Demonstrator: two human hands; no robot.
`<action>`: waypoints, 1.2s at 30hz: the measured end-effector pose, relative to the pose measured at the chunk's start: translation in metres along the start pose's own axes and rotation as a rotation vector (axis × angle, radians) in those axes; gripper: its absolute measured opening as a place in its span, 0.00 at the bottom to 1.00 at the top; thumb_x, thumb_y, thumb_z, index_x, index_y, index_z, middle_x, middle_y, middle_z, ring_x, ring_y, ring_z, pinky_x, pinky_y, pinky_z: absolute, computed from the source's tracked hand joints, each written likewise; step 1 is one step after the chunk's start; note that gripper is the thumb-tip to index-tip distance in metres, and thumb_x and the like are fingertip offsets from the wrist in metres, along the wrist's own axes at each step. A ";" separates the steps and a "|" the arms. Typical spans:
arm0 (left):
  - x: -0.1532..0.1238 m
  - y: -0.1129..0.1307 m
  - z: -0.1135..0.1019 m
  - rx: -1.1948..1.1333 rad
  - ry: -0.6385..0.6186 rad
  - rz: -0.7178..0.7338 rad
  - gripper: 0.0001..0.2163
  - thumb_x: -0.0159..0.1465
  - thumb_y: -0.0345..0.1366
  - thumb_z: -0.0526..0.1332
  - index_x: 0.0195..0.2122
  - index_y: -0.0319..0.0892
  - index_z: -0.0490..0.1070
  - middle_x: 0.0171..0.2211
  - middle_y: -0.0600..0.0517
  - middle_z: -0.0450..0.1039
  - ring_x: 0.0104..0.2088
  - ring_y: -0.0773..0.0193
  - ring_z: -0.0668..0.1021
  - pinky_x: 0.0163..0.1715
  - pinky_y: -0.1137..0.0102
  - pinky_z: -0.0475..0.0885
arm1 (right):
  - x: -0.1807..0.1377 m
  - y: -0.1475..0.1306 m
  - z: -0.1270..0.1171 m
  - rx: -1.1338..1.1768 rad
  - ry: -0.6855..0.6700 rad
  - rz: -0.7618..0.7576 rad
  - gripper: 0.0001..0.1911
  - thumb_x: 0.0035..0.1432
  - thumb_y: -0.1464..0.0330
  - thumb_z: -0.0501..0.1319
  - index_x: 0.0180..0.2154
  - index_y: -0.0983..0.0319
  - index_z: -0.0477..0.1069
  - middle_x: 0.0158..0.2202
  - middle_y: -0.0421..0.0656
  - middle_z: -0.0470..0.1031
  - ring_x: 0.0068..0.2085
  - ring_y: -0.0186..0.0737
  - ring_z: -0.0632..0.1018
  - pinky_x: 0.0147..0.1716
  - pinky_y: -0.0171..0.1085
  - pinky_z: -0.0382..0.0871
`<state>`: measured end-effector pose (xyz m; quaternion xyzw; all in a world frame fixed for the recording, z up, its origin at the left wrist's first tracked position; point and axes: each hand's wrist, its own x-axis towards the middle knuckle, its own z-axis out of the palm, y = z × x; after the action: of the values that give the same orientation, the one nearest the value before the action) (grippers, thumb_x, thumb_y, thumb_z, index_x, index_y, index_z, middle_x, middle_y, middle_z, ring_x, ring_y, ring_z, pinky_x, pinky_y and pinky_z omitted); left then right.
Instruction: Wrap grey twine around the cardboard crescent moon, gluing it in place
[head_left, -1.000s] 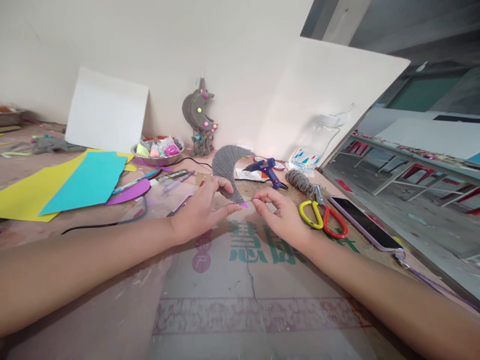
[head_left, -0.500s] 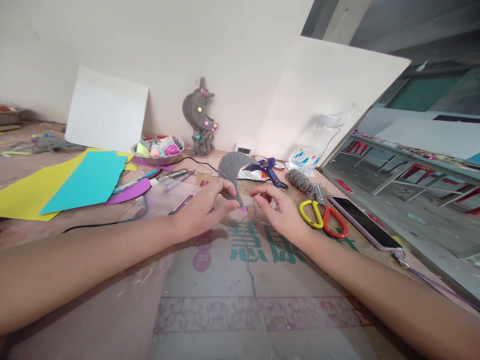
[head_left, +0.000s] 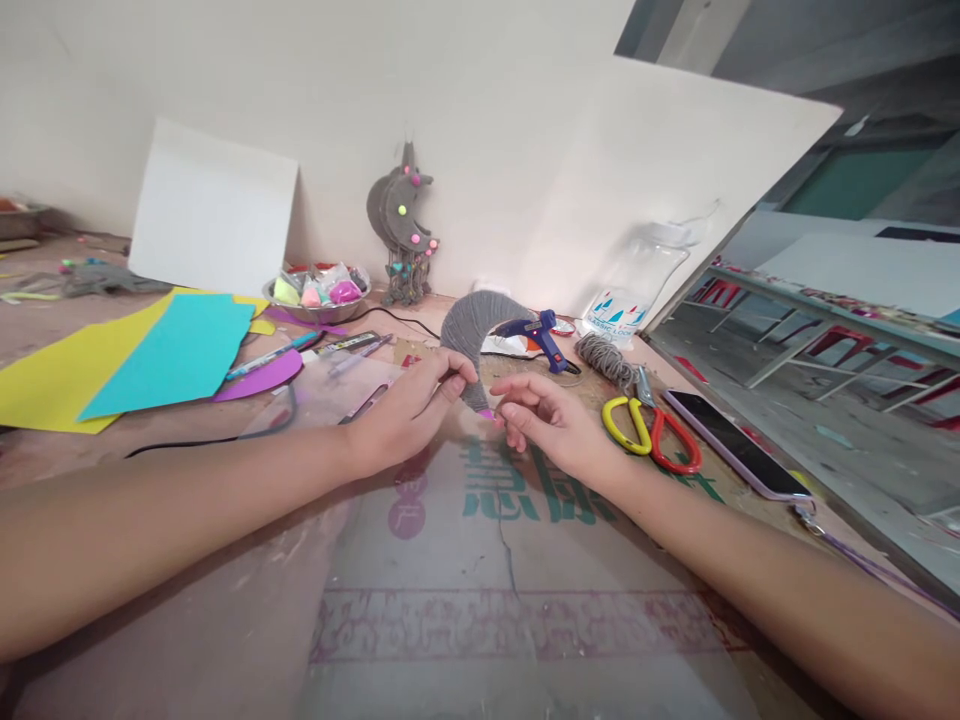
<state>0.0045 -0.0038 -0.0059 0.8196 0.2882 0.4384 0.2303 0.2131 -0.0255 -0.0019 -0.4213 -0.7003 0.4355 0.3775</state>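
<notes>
A crescent moon shape [head_left: 469, 325] wound in grey yarn stands up in front of me. Its lower tip shows bare purple. My left hand [head_left: 412, 405] pinches the crescent's lower left side between thumb and fingers. My right hand [head_left: 547, 415] is closed in a pinch right beside the purple tip, at the thin grey yarn [head_left: 507, 550]. That strand trails down over the printed plastic sheet [head_left: 420, 620]. The exact grip of the right fingertips is partly hidden.
Behind the crescent lies a blue glue gun [head_left: 546, 338]. To the right are a yarn coil [head_left: 604, 360], scissors [head_left: 630, 425], a phone [head_left: 739, 445] and a clear jar [head_left: 634, 285]. Coloured sheets [head_left: 172, 350] and a bowl of clay [head_left: 319, 295] lie left; a decorated moon [head_left: 401, 215] hangs behind.
My right hand has come in closer to the purple tip, its fingers curling lower around the yarn. My left hand keeps its hold on the crescent. The view has shifted slightly.
</notes>
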 end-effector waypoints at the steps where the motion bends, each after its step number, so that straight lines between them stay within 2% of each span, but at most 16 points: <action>1: 0.000 0.000 0.000 -0.006 -0.012 -0.006 0.07 0.67 0.33 0.46 0.41 0.42 0.62 0.37 0.51 0.68 0.38 0.66 0.70 0.40 0.68 0.67 | 0.001 0.000 0.000 -0.020 0.005 0.003 0.14 0.56 0.61 0.59 0.42 0.61 0.65 0.28 0.39 0.70 0.23 0.29 0.69 0.22 0.32 0.66; 3: 0.000 0.001 0.000 -0.005 -0.041 -0.017 0.06 0.65 0.35 0.51 0.42 0.42 0.62 0.39 0.50 0.68 0.40 0.64 0.71 0.41 0.68 0.67 | 0.002 -0.001 -0.001 -0.073 0.028 -0.009 0.12 0.55 0.61 0.60 0.39 0.62 0.67 0.29 0.39 0.70 0.24 0.29 0.68 0.24 0.32 0.66; 8: -0.002 0.001 0.003 0.071 -0.066 -0.018 0.15 0.57 0.37 0.60 0.44 0.43 0.59 0.43 0.49 0.66 0.44 0.61 0.71 0.43 0.66 0.67 | 0.003 -0.002 -0.002 -0.216 0.068 -0.086 0.09 0.54 0.63 0.60 0.32 0.63 0.69 0.27 0.39 0.68 0.24 0.30 0.67 0.24 0.32 0.64; 14: -0.001 0.001 0.005 0.104 -0.056 -0.012 0.14 0.57 0.39 0.60 0.41 0.43 0.59 0.39 0.50 0.67 0.39 0.63 0.72 0.39 0.67 0.68 | 0.003 -0.003 -0.002 -0.271 0.083 -0.099 0.09 0.55 0.63 0.59 0.30 0.63 0.69 0.23 0.38 0.66 0.24 0.31 0.67 0.25 0.32 0.63; 18: -0.001 0.000 0.005 0.113 -0.062 -0.012 0.12 0.57 0.38 0.60 0.41 0.44 0.61 0.39 0.51 0.68 0.40 0.63 0.72 0.39 0.67 0.68 | 0.002 -0.003 -0.001 -0.289 0.081 -0.104 0.09 0.55 0.63 0.59 0.29 0.63 0.69 0.23 0.38 0.66 0.25 0.31 0.67 0.26 0.33 0.63; 26: 0.000 0.003 0.004 0.029 -0.062 -0.056 0.12 0.57 0.37 0.61 0.40 0.43 0.61 0.38 0.52 0.68 0.35 0.67 0.72 0.37 0.69 0.69 | 0.000 -0.004 -0.002 -0.305 0.120 -0.123 0.08 0.56 0.64 0.58 0.29 0.62 0.68 0.24 0.38 0.66 0.25 0.31 0.65 0.27 0.33 0.61; 36: 0.000 0.003 0.004 -0.016 -0.082 -0.085 0.11 0.57 0.37 0.60 0.39 0.43 0.61 0.36 0.53 0.66 0.35 0.67 0.72 0.38 0.69 0.69 | 0.000 -0.004 -0.002 -0.317 0.159 -0.134 0.10 0.58 0.62 0.57 0.30 0.62 0.67 0.24 0.37 0.63 0.25 0.30 0.63 0.25 0.32 0.58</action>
<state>0.0088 -0.0062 -0.0060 0.8219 0.3096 0.3966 0.2671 0.2134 -0.0256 0.0023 -0.4610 -0.7545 0.2590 0.3888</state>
